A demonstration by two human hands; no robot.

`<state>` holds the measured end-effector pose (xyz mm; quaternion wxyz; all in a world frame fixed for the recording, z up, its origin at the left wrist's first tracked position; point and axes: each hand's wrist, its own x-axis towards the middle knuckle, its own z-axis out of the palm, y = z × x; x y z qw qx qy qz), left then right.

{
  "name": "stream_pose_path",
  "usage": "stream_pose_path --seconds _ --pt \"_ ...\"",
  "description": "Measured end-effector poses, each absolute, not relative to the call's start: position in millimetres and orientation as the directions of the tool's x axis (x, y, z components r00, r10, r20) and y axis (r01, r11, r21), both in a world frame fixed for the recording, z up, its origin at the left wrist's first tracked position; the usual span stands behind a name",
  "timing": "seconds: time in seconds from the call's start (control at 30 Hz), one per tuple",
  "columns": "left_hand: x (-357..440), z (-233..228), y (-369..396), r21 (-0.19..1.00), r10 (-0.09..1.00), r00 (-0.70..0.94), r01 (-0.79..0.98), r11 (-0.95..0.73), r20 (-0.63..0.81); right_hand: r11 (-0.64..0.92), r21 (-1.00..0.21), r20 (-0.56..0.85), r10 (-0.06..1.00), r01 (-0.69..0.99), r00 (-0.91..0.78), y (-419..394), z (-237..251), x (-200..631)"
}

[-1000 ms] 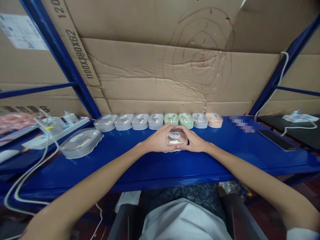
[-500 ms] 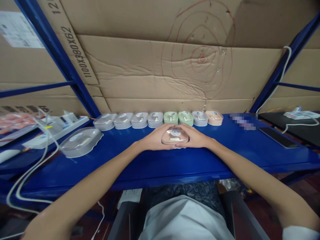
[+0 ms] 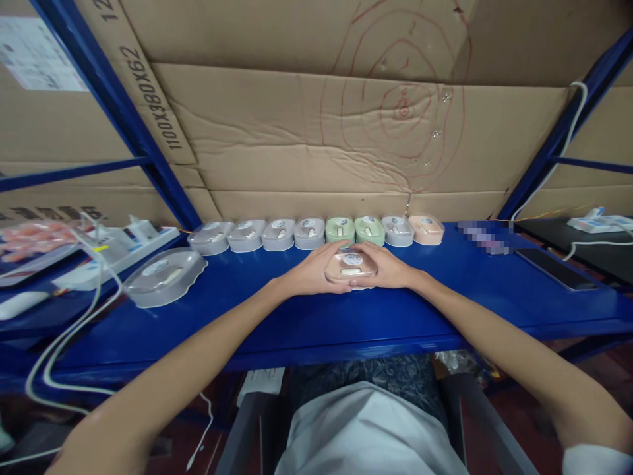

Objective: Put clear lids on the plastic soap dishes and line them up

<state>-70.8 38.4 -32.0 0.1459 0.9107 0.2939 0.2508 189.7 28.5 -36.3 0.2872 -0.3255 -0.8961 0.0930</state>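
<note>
Both hands are wrapped round a pinkish-beige lidded plastic box [image 3: 352, 264] with a clear top, a round sticker and a small white tab. My left hand [image 3: 316, 271] grips its left side, and my right hand [image 3: 388, 266] grips its right side. The fingertips of both hands come close together at the near edge and along the far edge. The box is low over the blue shelf [image 3: 316, 330]; whether it rests there I cannot tell. Just beyond it stand two green boxes [image 3: 370, 231] of the same shape.
Several grey boxes [image 3: 247, 235] and a peach box [image 3: 427, 229] stand along the cardboard back wall [image 3: 277, 125]. A larger-looking grey box [image 3: 165, 277] lies at left, near a power strip [image 3: 119, 260] and white cables [image 3: 74, 330]. A phone [image 3: 554, 268] lies at right.
The whole view has shifted slightly. My hands keep the same hold on the pinkish-beige box, and the other boxes have stayed where they were.
</note>
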Motion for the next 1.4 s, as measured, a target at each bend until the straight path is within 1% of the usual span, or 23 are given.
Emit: stream_pose_path --seconds 0.13,0.37,0.5,0.6,0.7,0.8,0.9,1.0,1.17,1.4 --pt "-70.6 -30.2 37.0 0.446 0.616 0.690 0.447 -0.775 0.379 0.774 -0.371 0.459 0.633 0.513 -0.623 28.6 -35.9 190.0" --pt "-70.4 -24.3 32.9 0.499 0.666 0.671 0.477 -0.724 0.326 0.746 -0.435 0.463 0.666 0.505 -0.585 31.5 -34.0 192.8" --pt "-70.8 -21.0 29.6 0.547 0.681 0.662 0.460 -0.699 0.314 0.722 -0.473 0.489 0.692 0.504 -0.531 33.9 -20.9 206.7" --pt "-70.0 -18.1 27.5 0.548 0.712 0.640 0.498 -0.672 0.291 0.686 -0.525 0.492 0.727 0.504 -0.479 37.3 -6.3 228.0" --pt "-69.6 -13.5 27.3 0.490 0.723 0.643 0.559 -0.669 0.253 0.614 -0.535 0.431 0.789 0.581 -0.438 41.3 7.8 253.6" --pt "-71.3 -7.5 28.2 0.399 0.673 0.700 0.561 -0.726 0.239 0.514 -0.499 0.356 0.855 0.698 -0.376 45.1 16.6 274.1" --pt "-74.7 -2.8 29.4 0.359 0.635 0.740 0.543 -0.759 0.223 0.438 -0.495 0.253 0.899 0.751 -0.358 48.5 18.6 284.0" --pt "-77.9 -1.1 30.6 0.340 0.633 0.746 0.553 -0.761 0.205 0.422 -0.484 0.175 0.905 0.766 -0.388 50.7 16.9 286.2" --pt "-80.0 -1.3 31.6 0.330 0.636 0.747 0.561 -0.759 0.193 0.419 -0.428 0.125 0.905 0.801 -0.407 51.3 14.6 287.6" --pt "-79.9 -0.2 30.8 0.344 0.635 0.748 0.554 -0.758 0.193 0.421 -0.424 0.055 0.896 0.802 -0.441 54.0 11.8 296.3"
